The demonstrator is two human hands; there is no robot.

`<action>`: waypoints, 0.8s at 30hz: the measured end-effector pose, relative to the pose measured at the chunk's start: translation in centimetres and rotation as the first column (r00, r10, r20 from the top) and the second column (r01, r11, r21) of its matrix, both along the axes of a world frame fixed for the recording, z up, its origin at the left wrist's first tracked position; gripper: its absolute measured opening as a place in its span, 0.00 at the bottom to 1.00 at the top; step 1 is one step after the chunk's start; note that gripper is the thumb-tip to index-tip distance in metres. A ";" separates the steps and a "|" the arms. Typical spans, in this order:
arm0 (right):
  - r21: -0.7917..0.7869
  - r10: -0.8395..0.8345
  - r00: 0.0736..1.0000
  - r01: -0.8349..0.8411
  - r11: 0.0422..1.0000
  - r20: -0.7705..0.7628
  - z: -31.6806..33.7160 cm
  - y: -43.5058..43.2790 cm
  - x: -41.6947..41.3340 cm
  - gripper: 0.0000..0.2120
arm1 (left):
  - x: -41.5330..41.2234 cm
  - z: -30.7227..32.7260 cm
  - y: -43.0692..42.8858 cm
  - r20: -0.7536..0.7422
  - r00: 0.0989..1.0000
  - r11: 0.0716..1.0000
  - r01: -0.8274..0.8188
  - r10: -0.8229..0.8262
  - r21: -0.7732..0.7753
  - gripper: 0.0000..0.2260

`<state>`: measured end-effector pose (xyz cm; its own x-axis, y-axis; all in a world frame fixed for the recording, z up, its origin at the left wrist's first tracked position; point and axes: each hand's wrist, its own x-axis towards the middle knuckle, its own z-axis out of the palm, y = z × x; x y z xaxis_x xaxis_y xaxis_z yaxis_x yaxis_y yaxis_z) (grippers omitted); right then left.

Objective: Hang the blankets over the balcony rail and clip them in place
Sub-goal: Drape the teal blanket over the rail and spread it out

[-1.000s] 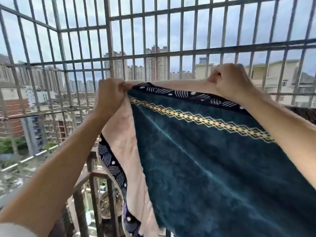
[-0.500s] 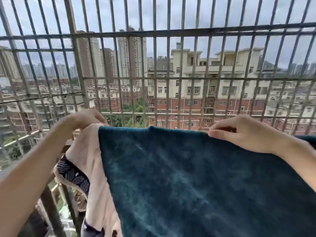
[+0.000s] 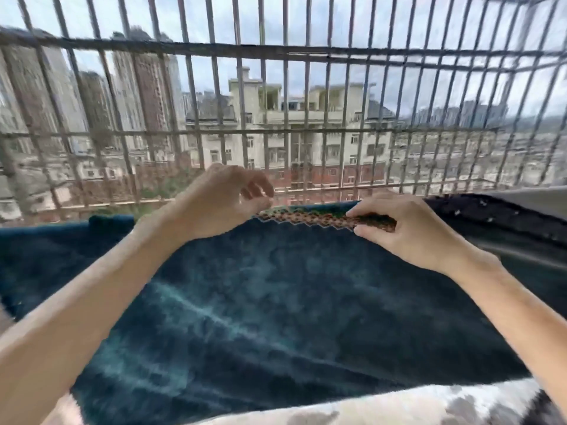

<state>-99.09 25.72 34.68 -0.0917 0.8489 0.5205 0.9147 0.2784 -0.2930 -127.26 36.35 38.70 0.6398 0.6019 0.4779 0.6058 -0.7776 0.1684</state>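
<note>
A dark teal blanket (image 3: 276,302) lies draped over the balcony rail, filling the lower part of the view. A patterned band (image 3: 310,218) with a zigzag edge runs along its top fold. My right hand (image 3: 408,231) pinches that band between thumb and fingers at its right end. My left hand (image 3: 221,200) hovers over the band's left end with curled fingers; whether it holds the cloth I cannot tell. The rail itself is hidden under the blanket. No clip is visible.
A metal security grille (image 3: 276,52) of vertical and horizontal bars stands just beyond the blanket, with buildings behind it. A dark patterned cloth (image 3: 478,216) lies over a grey ledge (image 3: 534,194) at the right. A white and dark fabric (image 3: 399,406) crosses the bottom edge.
The blanket has come down over the rail and spread wide. Both hands have moved toward the middle, closer together, and the patterned band now shows at the top fold.
</note>
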 end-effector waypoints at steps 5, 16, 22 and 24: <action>-0.031 -0.183 0.980 0.181 0.983 -0.077 -2.1 -8.2 11.0 0.12 | 14.3 -1.2 -3.7 -0.021 0.988 0.984 0.154 -0.153 0.085 0.11; -0.154 -0.609 0.756 0.590 0.793 -0.239 -8.9 -24.6 29.3 0.12 | 40.9 -3.2 -8.6 -0.034 0.929 0.918 0.368 -0.368 0.150 0.13; -0.226 -0.733 0.640 0.697 0.680 -0.232 -10.9 -29.0 37.2 0.11 | 53.9 -5.1 -10.8 -0.062 0.869 0.858 0.494 -0.491 0.141 0.13; -0.241 -0.753 0.613 0.714 0.658 -0.239 -11.0 -29.0 40.1 0.09 | 57.7 -5.7 -10.8 -0.072 0.858 0.846 0.513 -0.508 0.146 0.13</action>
